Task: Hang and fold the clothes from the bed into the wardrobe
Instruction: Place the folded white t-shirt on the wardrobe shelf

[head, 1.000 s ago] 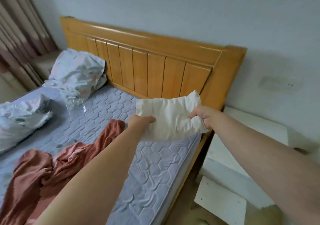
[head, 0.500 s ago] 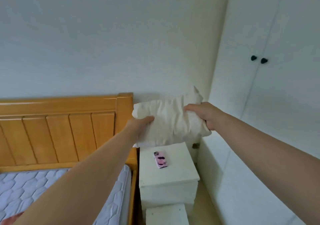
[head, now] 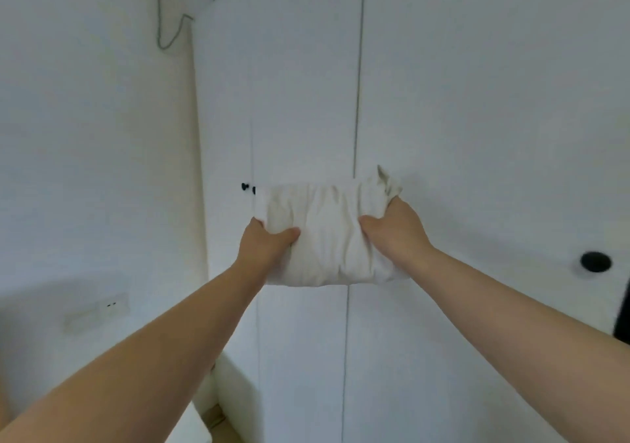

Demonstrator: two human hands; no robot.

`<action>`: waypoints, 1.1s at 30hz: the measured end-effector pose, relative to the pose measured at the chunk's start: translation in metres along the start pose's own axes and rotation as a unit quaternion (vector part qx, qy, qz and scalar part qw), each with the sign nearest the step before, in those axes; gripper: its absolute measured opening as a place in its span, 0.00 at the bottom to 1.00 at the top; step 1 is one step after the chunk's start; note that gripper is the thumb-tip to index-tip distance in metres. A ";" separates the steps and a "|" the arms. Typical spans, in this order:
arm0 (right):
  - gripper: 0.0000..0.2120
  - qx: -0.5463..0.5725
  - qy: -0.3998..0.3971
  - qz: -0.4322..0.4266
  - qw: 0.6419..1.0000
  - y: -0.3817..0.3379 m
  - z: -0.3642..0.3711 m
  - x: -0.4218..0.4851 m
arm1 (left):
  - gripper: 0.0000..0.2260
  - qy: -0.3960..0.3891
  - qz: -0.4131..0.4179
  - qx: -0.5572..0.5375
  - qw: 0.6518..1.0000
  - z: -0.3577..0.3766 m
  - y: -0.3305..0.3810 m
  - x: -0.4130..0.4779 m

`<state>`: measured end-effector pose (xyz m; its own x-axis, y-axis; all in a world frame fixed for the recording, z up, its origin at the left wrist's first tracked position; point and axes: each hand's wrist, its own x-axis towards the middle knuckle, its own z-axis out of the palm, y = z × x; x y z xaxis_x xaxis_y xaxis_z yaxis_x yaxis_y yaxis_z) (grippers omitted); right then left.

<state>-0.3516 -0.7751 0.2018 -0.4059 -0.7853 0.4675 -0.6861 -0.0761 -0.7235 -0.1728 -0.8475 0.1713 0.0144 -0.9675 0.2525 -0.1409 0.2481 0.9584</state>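
I hold a folded cream-white garment out in front of me at chest height. My left hand grips its lower left corner, thumb on top. My right hand grips its right end, where a loose corner of cloth sticks up. Straight behind the bundle stands the white wardrobe with its doors closed. The bed is out of view.
Two small black knobs sit on the wardrobe doors left of the garment, and a larger black knob is at the right. A dark gap shows at the far right edge. A white wall with a socket plate lies left.
My view has swung right from the bed and nightstand to face the wardrobe doors. Both hands kept their hold on the folded garment and carried it along.
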 end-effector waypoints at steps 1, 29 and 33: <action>0.19 -0.017 0.026 -0.004 1.000 0.004 -0.018 -0.002 | 0.26 -0.009 0.026 0.006 1.000 0.015 0.013 -0.006; 0.19 -0.134 0.504 0.038 0.852 0.068 -0.376 -0.085 | 0.36 -0.202 0.460 -0.044 0.864 0.276 0.236 -0.200; 0.19 -0.140 0.517 0.056 0.843 0.098 -0.442 -0.058 | 0.36 -0.235 0.454 -0.056 0.858 0.335 0.278 -0.202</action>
<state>-0.6625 -0.4655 0.3286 -0.6872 0.1881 0.7017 -0.6655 0.2243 -0.7119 -0.5463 -0.5998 0.3419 -0.4551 -0.2790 0.8456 0.2131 0.8879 0.4076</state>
